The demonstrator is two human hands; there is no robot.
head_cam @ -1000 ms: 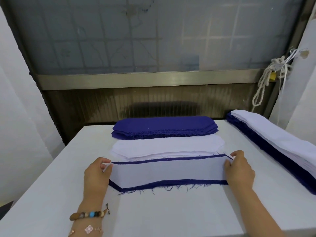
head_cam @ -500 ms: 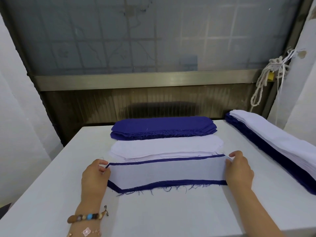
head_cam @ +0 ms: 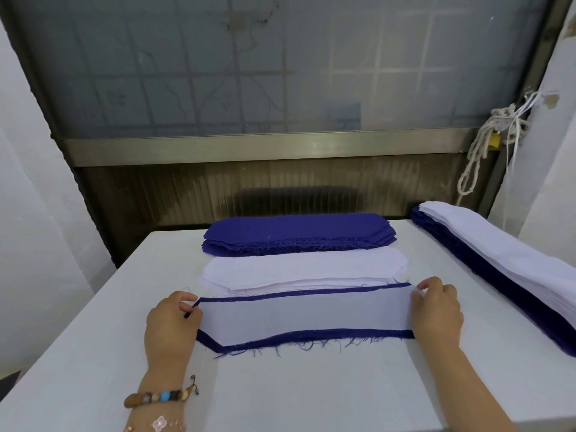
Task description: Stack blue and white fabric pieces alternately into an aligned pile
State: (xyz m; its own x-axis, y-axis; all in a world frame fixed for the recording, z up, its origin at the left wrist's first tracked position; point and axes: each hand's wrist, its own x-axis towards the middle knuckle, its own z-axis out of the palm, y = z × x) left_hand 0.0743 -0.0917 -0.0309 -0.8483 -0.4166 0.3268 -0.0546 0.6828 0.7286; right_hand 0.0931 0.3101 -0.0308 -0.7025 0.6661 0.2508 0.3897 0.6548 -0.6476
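White tabletop (head_cam: pixel 311 394). My left hand (head_cam: pixel 170 325) and right hand (head_cam: pixel 436 313) pinch the ends of the white piece (head_cam: pixel 305 316), squaring it over the blue piece (head_cam: pixel 327 333). Next, I reckon: draw from the blue stack (head_cam: pixel 299 232) beyond.

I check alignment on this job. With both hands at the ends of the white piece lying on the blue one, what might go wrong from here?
1. More of the blue piece shows on the near side of the white piece than the far side; the pair may settle off-centre.
2. Frayed threads on the near edge could snag the left hand or right hand.
3. The white stack close behind might get nudged.
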